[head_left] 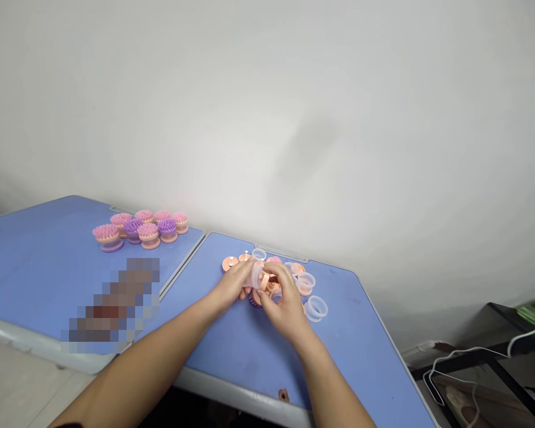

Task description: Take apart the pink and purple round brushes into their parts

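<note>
My left hand [233, 284] is closed around a translucent plastic cup-like ring [257, 276]. Against its right side, my right hand [286, 303] pinches a peach round part [264, 282] between thumb and fingers. Both pieces are held just above the table, over a loose cluster of brush parts. Clear rings [316, 308] lie right of my right hand. Beyond my left hand sit peach discs [230, 264], one with a small white pin upright. A dark purple bristle head [255, 298] shows partly beneath my hands, which hide much of the cluster.
Several round scrub brushes [148, 233] with pink or purple bristles stand grouped on the left blue table [35, 261]. A seam parts it from the right blue table [241, 356]. A wall rises behind both. White cable [468, 351] and a black frame [494, 368] are at far right.
</note>
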`<state>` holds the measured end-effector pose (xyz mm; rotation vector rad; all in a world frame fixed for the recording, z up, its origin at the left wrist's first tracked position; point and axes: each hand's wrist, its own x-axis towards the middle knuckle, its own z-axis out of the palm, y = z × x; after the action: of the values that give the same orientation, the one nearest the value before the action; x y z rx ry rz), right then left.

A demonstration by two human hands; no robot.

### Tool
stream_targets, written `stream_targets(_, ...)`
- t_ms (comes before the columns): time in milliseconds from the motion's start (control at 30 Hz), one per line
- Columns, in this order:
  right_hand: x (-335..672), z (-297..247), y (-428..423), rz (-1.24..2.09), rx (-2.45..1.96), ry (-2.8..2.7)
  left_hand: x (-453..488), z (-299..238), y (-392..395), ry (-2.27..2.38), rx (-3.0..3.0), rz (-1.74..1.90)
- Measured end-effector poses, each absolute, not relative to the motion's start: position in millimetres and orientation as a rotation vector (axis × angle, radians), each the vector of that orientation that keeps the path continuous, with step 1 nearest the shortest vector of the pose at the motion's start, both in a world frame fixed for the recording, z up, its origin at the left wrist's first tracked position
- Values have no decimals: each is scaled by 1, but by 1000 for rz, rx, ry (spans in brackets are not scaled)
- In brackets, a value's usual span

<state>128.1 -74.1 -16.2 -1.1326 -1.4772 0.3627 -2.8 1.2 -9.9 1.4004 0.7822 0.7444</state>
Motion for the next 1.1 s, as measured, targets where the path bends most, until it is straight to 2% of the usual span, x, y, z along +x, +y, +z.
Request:
stream_targets(100,133,-17,-73,210,-1122,-1368,-6,-8,4,786,1313,766)
stream_targets(233,157,-18,-65,298,-1312,-1003,-11,-4,12,722,1277,1082)
stream_targets(333,179,-19,-59,325,-1500,-1036,-13,-2,20,740,1329,1153)
stream_targets(600,203,-19,-61,210,-1795,-1149,-13,-7,24,989,1788,979)
stream_targets(833,191,-18,-59,254,-1798,-1279,-13,-13,30,1269,2181,905)
stream_targets(1100,190,-18,-59,244,-1797,-1279,-9,-28,39,1143,2248,824)
